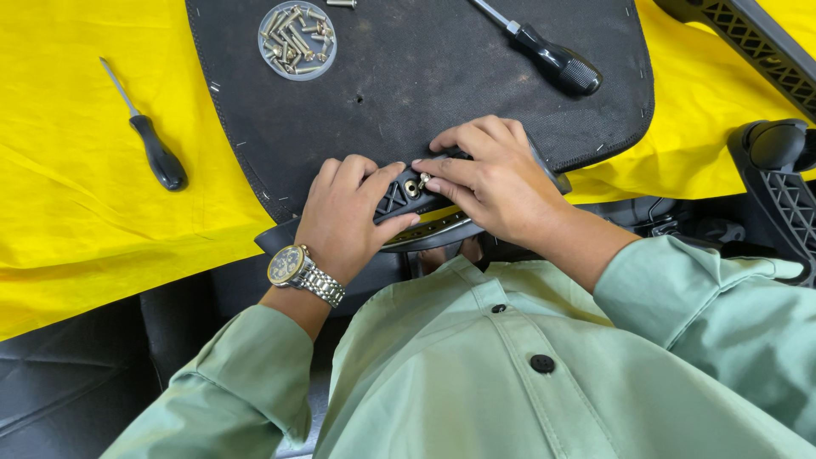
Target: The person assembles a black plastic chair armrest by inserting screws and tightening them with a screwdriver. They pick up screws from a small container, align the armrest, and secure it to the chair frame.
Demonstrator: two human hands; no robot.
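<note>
Left hand (344, 217) lies curled over a black plastic bracket (399, 200), fingers bent down across its top, thumb pressing its near edge; closed on the bracket. Right hand (489, 174) sits just beside it, fingers partly curled, fingertips pinching a small silver screw (422, 179) at a hole in the bracket; rest of the hand rests on the bracket's right part. Bracket sits at the near edge of a black fabric-covered seat panel (408, 85), lying flat, underside up. A curved metal-edged part (433, 231) shows just under the bracket, partly hidden by the hands. Left wrist has a silver wristwatch (293, 265); both arms in green shirt sleeves (705, 297).

On the panel, far side: round clear lid with screws (297, 40), and a black-handled screwdriver (552, 59), well apart from the hands. Second, smaller screwdriver (153, 144) lies left of the panel on yellow cloth (85, 212). Black ribbed plastic armrest parts (778, 170) at the right edge, on the cloth.
</note>
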